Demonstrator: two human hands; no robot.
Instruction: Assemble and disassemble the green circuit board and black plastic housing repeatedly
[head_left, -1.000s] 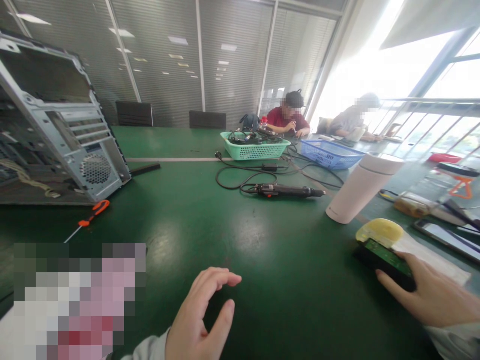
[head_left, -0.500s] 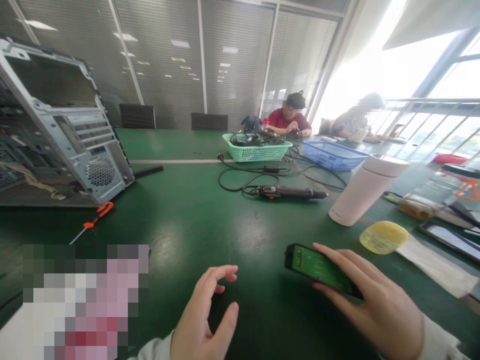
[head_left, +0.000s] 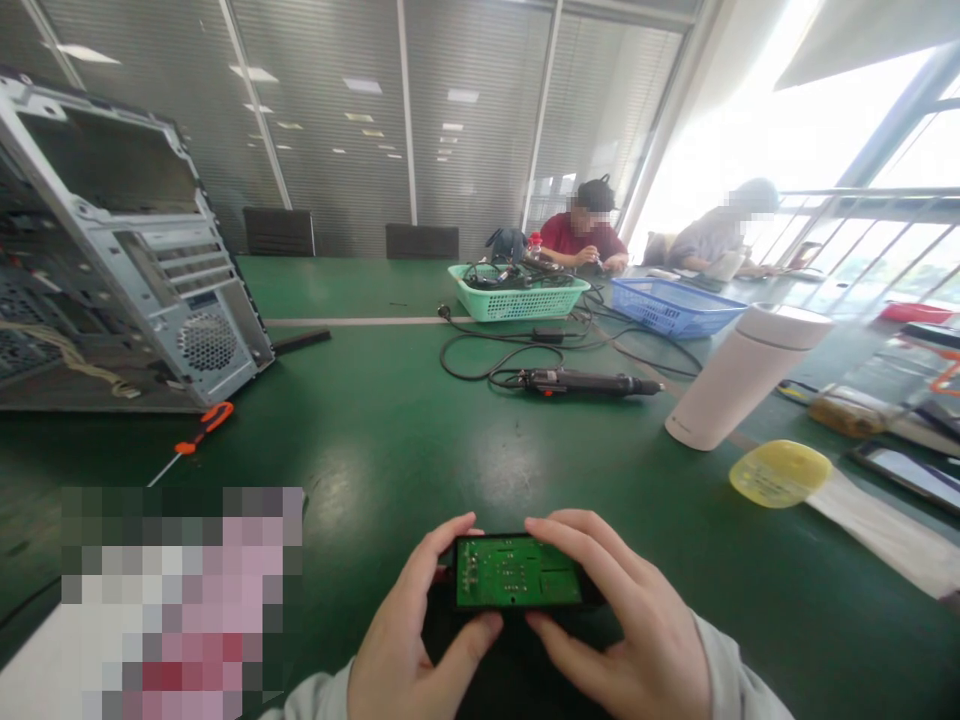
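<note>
Between my two hands is a green circuit board in a black plastic casing (head_left: 517, 572), its soldered side facing up and its long side running left to right. My left hand (head_left: 420, 625) is closed around the left end, thumb along the near edge and fingers at the far edge. My right hand (head_left: 630, 620) grips the right end the same way, fingers over the far corner and thumb at the near edge. The casing's underside is hidden.
An open metal computer case (head_left: 172, 260) stands at left, with an orange-handled screwdriver (head_left: 199, 438) by it. Ahead lie a corded electric screwdriver (head_left: 589, 383), a green basket of cables (head_left: 517, 300) and a blue basket (head_left: 671, 308). A white tumbler (head_left: 750, 375) stands at right. Two people sit beyond.
My right hand has brought the circuit board leftward to the middle and levelled it. My left hand, open and apart before, has closed on its left end.
</note>
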